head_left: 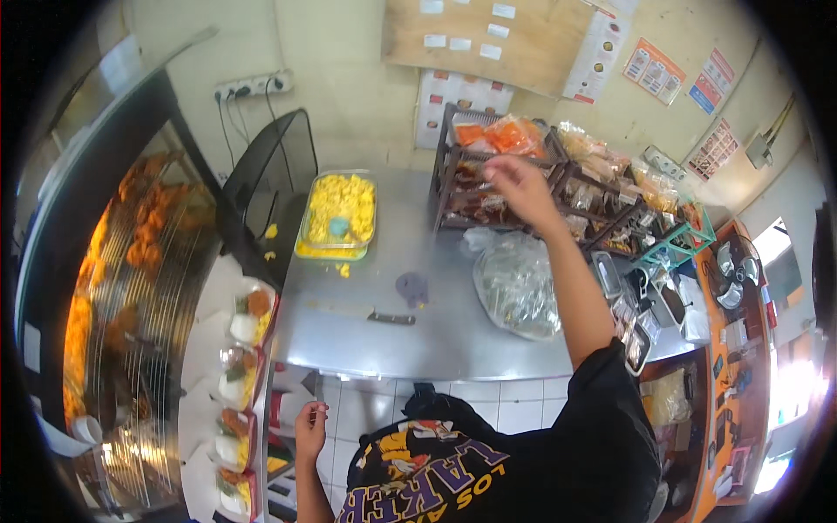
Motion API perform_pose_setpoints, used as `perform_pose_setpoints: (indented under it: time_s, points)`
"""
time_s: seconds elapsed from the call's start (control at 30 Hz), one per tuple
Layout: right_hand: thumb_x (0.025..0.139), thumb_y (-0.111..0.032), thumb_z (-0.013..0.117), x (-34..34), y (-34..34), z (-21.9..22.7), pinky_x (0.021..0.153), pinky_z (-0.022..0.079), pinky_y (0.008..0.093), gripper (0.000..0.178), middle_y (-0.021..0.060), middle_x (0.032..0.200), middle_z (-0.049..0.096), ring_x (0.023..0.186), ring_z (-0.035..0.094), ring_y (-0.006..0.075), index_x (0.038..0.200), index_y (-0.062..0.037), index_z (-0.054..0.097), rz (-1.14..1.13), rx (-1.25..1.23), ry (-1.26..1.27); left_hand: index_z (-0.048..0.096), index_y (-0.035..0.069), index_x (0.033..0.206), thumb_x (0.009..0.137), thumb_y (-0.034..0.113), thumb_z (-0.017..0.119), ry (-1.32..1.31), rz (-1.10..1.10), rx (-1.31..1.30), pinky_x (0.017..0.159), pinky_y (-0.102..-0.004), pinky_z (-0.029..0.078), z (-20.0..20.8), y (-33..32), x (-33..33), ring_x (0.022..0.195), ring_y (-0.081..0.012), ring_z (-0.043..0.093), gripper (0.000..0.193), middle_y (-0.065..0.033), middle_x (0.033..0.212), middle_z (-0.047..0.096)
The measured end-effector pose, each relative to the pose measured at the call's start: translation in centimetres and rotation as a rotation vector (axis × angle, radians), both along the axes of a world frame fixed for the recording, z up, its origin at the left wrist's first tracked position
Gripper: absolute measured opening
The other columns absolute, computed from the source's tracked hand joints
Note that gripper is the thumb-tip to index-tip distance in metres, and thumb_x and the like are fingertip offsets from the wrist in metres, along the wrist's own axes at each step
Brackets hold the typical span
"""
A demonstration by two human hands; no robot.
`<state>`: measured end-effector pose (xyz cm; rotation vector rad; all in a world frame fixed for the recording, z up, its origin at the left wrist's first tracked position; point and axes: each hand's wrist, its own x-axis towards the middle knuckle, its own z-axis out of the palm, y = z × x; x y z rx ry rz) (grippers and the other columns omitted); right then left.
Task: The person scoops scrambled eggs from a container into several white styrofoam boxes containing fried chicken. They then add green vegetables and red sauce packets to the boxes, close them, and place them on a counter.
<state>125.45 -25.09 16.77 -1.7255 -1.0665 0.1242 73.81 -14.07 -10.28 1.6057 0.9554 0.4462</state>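
Right hand (514,185), fingers bunched together, reaching at dark rack (453,179) upper centre; left hand (310,429) loosely curled, empty, lower left.

**Black tee, bare arms**

So the person is in a black short-sleeved t-shirt (523,462) with a big graphic on the front: chunky yellow block letters outlined in purple and white, plus a cartoonish patch in yellow, white and a bit of red above them. The sleeve (610,383) on the right arm ends around the upper arm, loose fit. Both forearms are bare, and I can't spot any watch, rings or gloves on the 2 hands.
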Motion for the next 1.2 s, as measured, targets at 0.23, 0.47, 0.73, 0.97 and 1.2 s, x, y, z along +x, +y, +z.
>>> perform_pose_setpoints:
  time_s: [0.23,0.47,0.73,0.97,1.2]
  points:
    - [0.075,-0.036,0.065,18.4,3.9,-1.3,0.079,0.050,0.0372,0.046,0.0149,0.106,0.065,0.092,0.064,0.0305,0.110,-0.0064,0.060,-0.475,-0.407,-0.507,0.059,0.002,0.100,0.092,0.016,0.052,-0.105,-0.101,-0.006,0.070,-0.0258,0.047,5.6,-0.6,14.0,0.079,-0.0132,0.060,0.018,-0.0066,0.092,0.064]
    - [0.082,-0.025,0.061,21.6,4.2,2.3,0.062,0.045,0.0381,0.024,0.0127,0.073,0.061,0.067,0.058,0.0277,0.088,-0.0022,0.057,-0.110,-0.124,-0.407,0.061,0.001,0.099,0.092,0.015,0.052,-0.111,-0.343,-0.001,0.076,-0.0265,0.046,10.4,-1.4,22.3,0.082,-0.0118,0.058,0.018,-0.0049,0.092,0.063]
    - [0.090,-0.024,0.057,17.0,2.6,13.9,0.060,0.042,0.0239,0.021,-0.0023,0.071,0.056,0.068,0.051,0.0053,0.086,-0.0032,0.056,0.121,0.120,-0.269,0.058,0.002,0.105,0.090,0.010,0.054,-0.339,-0.500,0.203,0.081,-0.0281,0.046,20.4,4.1,34.9,0.088,-0.0129,0.058,0.017,-0.0047,0.097,0.062]
    - [0.090,-0.017,0.055,10.3,1.8,16.4,0.072,0.043,0.0227,0.015,-0.0010,0.078,0.058,0.080,0.053,0.0057,0.093,-0.0030,0.059,0.554,-0.060,-0.088,0.037,0.003,0.129,0.083,0.010,0.065,-0.758,-0.227,0.441,0.094,-0.0307,0.039,27.9,2.7,41.6,0.116,-0.0166,0.045,0.055,-0.0099,0.129,0.045]
    - [0.085,-0.019,0.064,6.0,3.1,11.7,0.064,0.039,0.0223,0.021,-0.0012,0.079,0.055,0.073,0.049,0.0056,0.098,-0.0036,0.058,0.803,-0.414,-0.310,0.057,0.004,0.097,0.085,0.023,0.065,-0.548,-0.588,0.048,0.060,-0.0206,0.044,28.2,3.8,40.4,0.070,-0.0050,0.057,0.024,0.0014,0.074,0.059]
